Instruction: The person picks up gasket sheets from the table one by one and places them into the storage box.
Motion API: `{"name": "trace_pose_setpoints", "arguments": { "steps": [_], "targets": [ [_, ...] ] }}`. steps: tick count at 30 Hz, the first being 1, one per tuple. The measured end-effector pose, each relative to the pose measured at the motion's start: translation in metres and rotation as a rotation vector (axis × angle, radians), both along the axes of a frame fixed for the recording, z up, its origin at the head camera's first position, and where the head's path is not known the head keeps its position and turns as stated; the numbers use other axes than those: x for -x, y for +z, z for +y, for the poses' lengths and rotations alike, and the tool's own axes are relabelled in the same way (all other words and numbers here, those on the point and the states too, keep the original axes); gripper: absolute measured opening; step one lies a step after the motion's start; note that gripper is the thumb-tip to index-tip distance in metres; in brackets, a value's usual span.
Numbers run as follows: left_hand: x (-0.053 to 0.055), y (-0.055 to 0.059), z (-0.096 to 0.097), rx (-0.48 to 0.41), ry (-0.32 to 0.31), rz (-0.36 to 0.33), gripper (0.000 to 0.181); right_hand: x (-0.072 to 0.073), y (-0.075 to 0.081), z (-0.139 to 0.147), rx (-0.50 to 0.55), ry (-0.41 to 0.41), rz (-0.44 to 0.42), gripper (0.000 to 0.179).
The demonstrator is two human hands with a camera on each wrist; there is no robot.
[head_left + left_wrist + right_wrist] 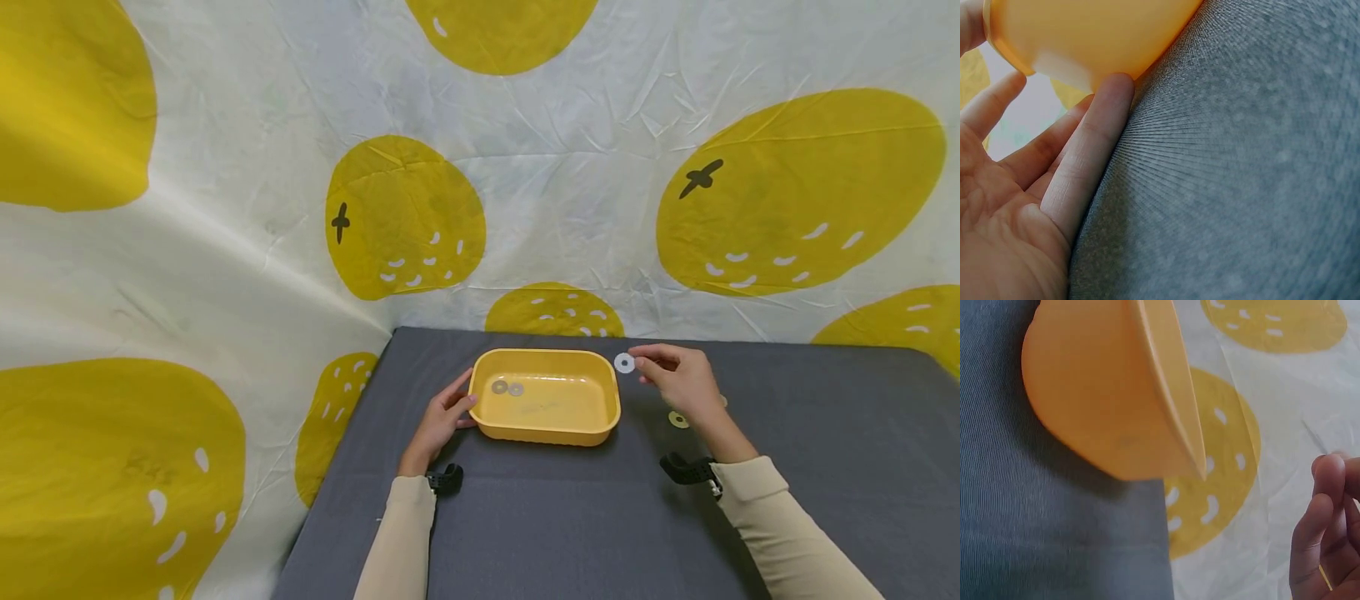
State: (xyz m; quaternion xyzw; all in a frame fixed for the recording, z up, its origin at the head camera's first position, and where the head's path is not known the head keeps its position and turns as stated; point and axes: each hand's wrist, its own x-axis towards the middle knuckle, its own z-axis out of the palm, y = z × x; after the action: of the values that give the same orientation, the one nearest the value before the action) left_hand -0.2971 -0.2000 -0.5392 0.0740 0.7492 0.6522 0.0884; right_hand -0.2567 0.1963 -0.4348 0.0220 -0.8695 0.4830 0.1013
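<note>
A yellow rectangular tray (545,436) sits on the dark cloth, with two small holed discs (499,387) lying in its left part. At its left end is my left hand (438,425), thumb by the rim and fingers extended against the outer wall; in the left wrist view a straight finger (1091,150) meets the yellow side. My right hand (681,379) pinches a white washer-like disc (625,363) between thumb and fingertips, just beyond the tray's right rim. In the right wrist view this disc appears edge-on as a thin line.
On the cloth beside my right wrist lies a yellow holed disc (678,420), and another pale disc (723,401) is mostly hidden behind that wrist. The dark cloth-covered table (555,533) meets a white curtain (570,217) with a yellow fruit print at its back edge.
</note>
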Motion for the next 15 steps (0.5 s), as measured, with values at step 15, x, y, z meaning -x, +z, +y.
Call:
{"name": "trace_pose_setpoints", "arguments": {
  "steps": [15],
  "targets": [
    [0.000,0.000,0.000,-0.020,0.003,0.006,0.055,0.011,-0.024,-0.021,0.027,-0.047,-0.056,0.025]
  ]
}}
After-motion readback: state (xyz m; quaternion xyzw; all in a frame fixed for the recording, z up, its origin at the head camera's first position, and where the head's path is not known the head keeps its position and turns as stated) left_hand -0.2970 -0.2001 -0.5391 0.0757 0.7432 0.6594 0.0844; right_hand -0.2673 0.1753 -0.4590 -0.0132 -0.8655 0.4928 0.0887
